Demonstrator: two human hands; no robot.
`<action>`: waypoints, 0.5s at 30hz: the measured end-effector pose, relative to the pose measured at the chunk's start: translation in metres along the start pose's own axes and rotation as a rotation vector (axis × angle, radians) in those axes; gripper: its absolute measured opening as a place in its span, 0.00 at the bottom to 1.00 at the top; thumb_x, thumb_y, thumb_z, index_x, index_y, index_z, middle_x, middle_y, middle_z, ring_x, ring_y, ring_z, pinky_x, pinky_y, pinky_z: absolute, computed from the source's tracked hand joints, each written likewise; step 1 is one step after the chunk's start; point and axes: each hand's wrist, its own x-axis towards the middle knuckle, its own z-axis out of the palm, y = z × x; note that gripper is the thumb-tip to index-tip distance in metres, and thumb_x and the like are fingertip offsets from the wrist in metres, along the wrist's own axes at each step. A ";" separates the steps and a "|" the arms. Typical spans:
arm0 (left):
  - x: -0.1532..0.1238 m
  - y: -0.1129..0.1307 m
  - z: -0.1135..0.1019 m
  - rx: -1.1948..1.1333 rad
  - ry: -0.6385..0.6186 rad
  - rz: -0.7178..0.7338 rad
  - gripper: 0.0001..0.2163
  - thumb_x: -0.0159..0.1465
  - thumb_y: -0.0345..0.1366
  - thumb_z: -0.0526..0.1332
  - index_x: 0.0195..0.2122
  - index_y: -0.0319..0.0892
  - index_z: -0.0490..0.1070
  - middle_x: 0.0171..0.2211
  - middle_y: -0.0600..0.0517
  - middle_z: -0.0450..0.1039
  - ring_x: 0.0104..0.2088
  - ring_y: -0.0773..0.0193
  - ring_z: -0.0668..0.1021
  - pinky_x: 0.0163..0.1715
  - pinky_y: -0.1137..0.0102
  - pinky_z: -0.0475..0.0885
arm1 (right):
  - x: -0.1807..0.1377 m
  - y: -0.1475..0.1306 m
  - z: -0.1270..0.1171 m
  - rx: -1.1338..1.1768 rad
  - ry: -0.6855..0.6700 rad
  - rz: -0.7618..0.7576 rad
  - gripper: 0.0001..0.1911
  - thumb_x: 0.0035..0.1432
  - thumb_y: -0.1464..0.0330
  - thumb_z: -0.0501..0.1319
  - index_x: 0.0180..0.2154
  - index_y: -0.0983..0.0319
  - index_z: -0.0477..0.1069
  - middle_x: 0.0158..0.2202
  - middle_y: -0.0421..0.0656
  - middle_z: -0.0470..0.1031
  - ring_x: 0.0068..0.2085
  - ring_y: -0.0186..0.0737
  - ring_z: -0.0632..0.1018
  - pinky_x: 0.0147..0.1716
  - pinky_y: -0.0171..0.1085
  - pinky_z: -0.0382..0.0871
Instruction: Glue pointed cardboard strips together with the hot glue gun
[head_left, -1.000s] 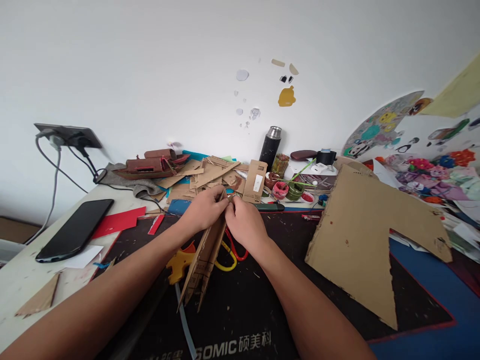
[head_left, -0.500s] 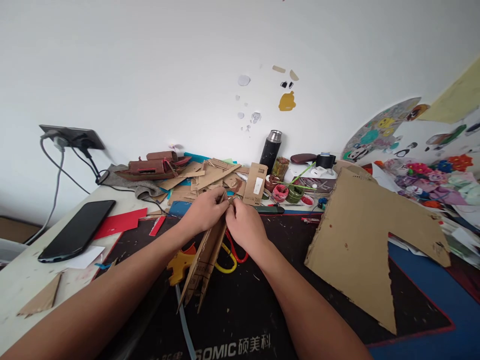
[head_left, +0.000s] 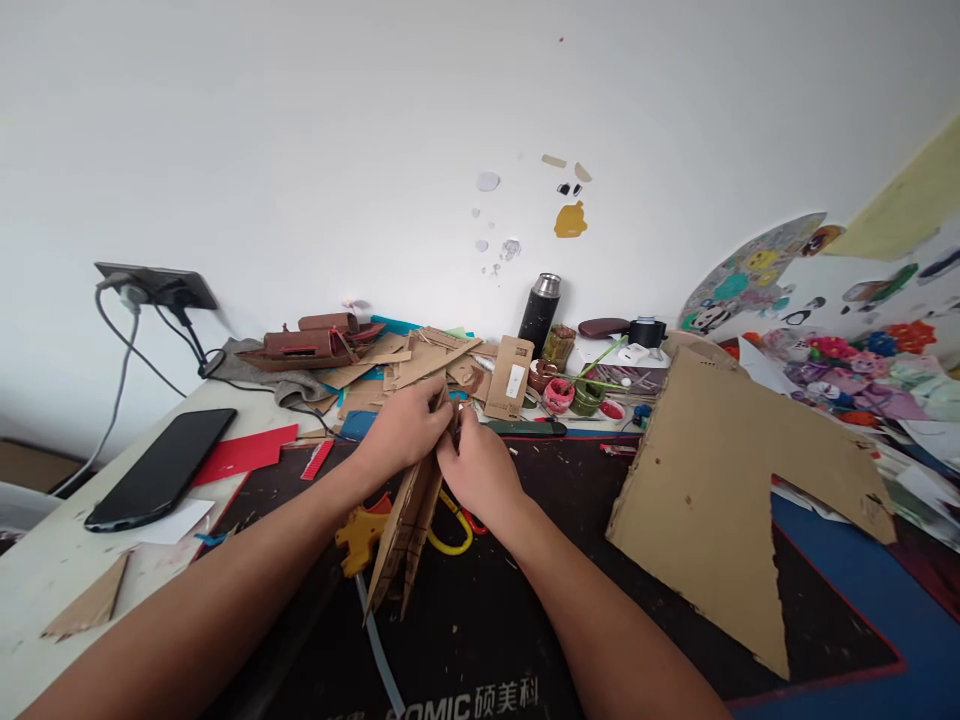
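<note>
A long folded cardboard piece (head_left: 406, 535) slants over the black mat, its two pointed ends toward me. My left hand (head_left: 411, 420) is closed on its far end from the left. From the right, my right hand (head_left: 480, 462) pinches the same far end, fingers close to those of the left. The fingertips and the cardboard between them are mostly hidden. Just left of the cardboard lies a yellow glue gun (head_left: 362, 538) with a grey cord. Scissors with yellow and red handles (head_left: 459, 528) lie partly under the cardboard and right hand.
A large notched cardboard sheet (head_left: 697, 490) rests on the right. Behind the hands are cardboard scraps (head_left: 424, 355), a brown model boat (head_left: 311, 345), paint jars (head_left: 559, 393) and a black flask (head_left: 540, 312). A phone (head_left: 161, 468) and red paper (head_left: 244, 455) lie left on the mat's border.
The camera view has tilted slightly upward. My right hand has shifted a little left and closer to my left hand, both still on the folded cardboard.
</note>
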 end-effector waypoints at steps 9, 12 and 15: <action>0.000 0.005 -0.004 0.031 0.022 -0.026 0.10 0.66 0.36 0.56 0.27 0.48 0.57 0.24 0.54 0.65 0.28 0.57 0.69 0.28 0.65 0.57 | 0.000 0.000 0.004 0.064 -0.001 -0.007 0.11 0.72 0.66 0.53 0.52 0.62 0.67 0.43 0.52 0.82 0.44 0.54 0.84 0.35 0.41 0.67; -0.001 0.004 -0.004 0.008 0.029 -0.030 0.11 0.66 0.37 0.56 0.27 0.48 0.56 0.24 0.55 0.65 0.28 0.57 0.68 0.28 0.65 0.57 | 0.000 0.001 0.005 0.076 0.001 -0.021 0.12 0.72 0.66 0.52 0.52 0.62 0.67 0.42 0.51 0.82 0.42 0.55 0.84 0.34 0.41 0.67; 0.000 0.004 -0.003 -0.032 0.037 -0.034 0.13 0.68 0.40 0.55 0.26 0.48 0.56 0.24 0.55 0.65 0.28 0.58 0.69 0.29 0.65 0.57 | 0.000 0.002 0.003 0.076 0.001 -0.034 0.13 0.71 0.67 0.51 0.53 0.62 0.67 0.42 0.52 0.83 0.42 0.55 0.84 0.34 0.41 0.66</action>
